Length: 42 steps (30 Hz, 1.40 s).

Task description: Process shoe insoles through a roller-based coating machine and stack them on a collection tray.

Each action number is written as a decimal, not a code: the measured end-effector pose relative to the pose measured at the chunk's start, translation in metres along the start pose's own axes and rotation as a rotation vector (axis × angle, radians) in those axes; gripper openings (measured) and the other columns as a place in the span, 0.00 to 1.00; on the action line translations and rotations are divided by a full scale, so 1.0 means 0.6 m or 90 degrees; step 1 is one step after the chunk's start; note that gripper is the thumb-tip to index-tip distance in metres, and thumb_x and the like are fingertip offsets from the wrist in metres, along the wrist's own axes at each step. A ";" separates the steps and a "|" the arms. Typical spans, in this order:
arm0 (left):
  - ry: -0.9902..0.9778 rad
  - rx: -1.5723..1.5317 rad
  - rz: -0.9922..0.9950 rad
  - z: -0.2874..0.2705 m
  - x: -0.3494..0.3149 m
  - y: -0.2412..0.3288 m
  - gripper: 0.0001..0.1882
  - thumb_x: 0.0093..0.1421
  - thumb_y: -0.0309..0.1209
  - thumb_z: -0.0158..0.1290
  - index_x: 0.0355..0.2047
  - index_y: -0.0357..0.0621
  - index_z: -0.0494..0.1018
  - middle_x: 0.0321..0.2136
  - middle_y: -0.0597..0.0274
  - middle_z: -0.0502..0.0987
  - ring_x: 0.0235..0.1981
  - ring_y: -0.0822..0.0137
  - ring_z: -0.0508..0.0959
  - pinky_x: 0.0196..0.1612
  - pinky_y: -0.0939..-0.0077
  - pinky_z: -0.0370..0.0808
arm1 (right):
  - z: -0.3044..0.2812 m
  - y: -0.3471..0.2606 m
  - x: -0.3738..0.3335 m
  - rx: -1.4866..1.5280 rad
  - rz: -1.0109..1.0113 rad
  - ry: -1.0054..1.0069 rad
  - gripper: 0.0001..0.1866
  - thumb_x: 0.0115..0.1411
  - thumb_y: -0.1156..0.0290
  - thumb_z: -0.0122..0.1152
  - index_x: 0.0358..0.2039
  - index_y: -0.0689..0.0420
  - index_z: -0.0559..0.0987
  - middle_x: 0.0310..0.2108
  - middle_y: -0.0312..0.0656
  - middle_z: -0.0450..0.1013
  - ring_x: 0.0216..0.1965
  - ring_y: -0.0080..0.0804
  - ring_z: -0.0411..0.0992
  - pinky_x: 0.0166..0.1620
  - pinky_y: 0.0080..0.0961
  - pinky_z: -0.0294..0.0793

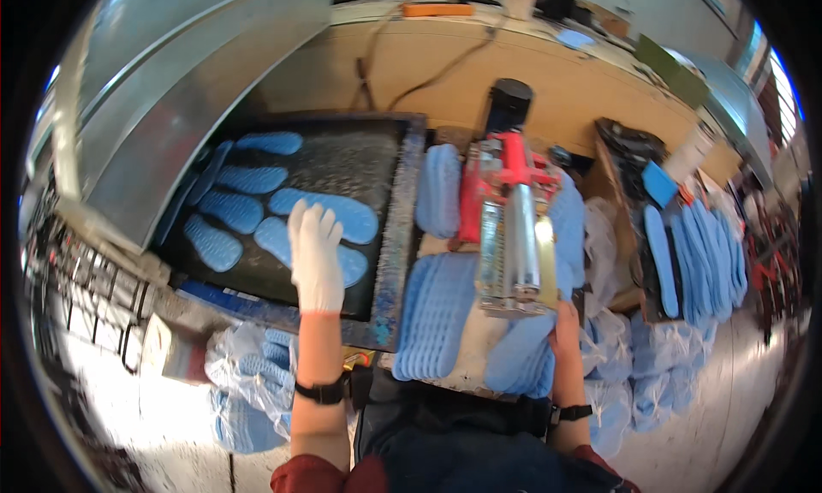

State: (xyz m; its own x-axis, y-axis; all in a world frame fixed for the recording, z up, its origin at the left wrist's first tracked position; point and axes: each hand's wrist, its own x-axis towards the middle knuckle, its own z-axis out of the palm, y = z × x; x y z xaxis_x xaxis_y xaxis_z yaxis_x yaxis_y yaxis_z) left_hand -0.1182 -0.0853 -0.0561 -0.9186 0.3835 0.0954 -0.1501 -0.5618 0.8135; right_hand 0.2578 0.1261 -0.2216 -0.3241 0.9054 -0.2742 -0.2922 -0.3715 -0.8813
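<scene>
Left hand (316, 253), gloved, fingers extended and slightly parted, is over blue insoles (354, 216) on the black tray (360, 155), contact unclear; right hand (564, 332), partly hidden by the red-and-silver machine (515, 202), grip cannot be told.

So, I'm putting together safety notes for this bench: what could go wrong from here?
The right hand appears close to the metal roller of the red machine; if that roller turns, the hand might get pinched. The white-gloved left hand is over blue insoles on the dark tray, and could knock them askew.
</scene>
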 end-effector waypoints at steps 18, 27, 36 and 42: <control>-0.120 0.015 -0.019 0.030 -0.188 0.033 0.31 0.66 0.43 0.44 0.63 0.38 0.53 0.51 0.44 0.68 0.53 0.53 0.70 0.55 0.61 0.69 | 0.093 -0.172 -0.054 -0.471 -0.566 -0.002 0.22 0.60 0.84 0.44 0.54 0.57 0.72 0.51 0.41 0.66 0.52 0.33 0.65 0.56 0.25 0.61; -0.262 -0.010 -0.071 0.093 -0.199 0.020 0.35 0.66 0.47 0.42 0.65 0.36 0.48 0.55 0.41 0.65 0.56 0.51 0.68 0.57 0.59 0.66 | 0.133 -0.214 -0.040 -0.679 -0.711 -0.062 0.35 0.48 0.92 0.48 0.52 0.43 0.76 0.49 0.43 0.66 0.47 0.40 0.65 0.50 0.31 0.67; -0.435 0.008 -0.049 0.180 -0.150 -0.019 0.41 0.66 0.57 0.33 0.67 0.37 0.42 0.67 0.42 0.43 0.69 0.50 0.45 0.68 0.58 0.44 | 0.148 -0.224 -0.038 -0.825 -0.787 -0.094 0.28 0.41 0.86 0.62 0.46 0.52 0.77 0.40 0.40 0.73 0.40 0.41 0.70 0.43 0.33 0.71; -0.432 0.124 0.013 0.194 -0.113 -0.068 0.37 0.69 0.53 0.30 0.67 0.38 0.43 0.67 0.45 0.45 0.69 0.52 0.46 0.68 0.59 0.44 | 0.150 -0.216 -0.044 -0.807 -0.794 -0.075 0.24 0.44 0.84 0.60 0.45 0.56 0.78 0.39 0.39 0.73 0.39 0.39 0.69 0.43 0.32 0.71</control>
State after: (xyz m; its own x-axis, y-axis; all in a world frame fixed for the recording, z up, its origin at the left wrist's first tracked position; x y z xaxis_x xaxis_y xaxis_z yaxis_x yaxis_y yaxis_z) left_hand -0.0072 -0.0029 -0.0293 -0.4798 0.7821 0.3977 -0.0086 -0.4575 0.8892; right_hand 0.2231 0.1319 -0.0658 -0.5472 0.4604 0.6990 0.3952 0.8783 -0.2691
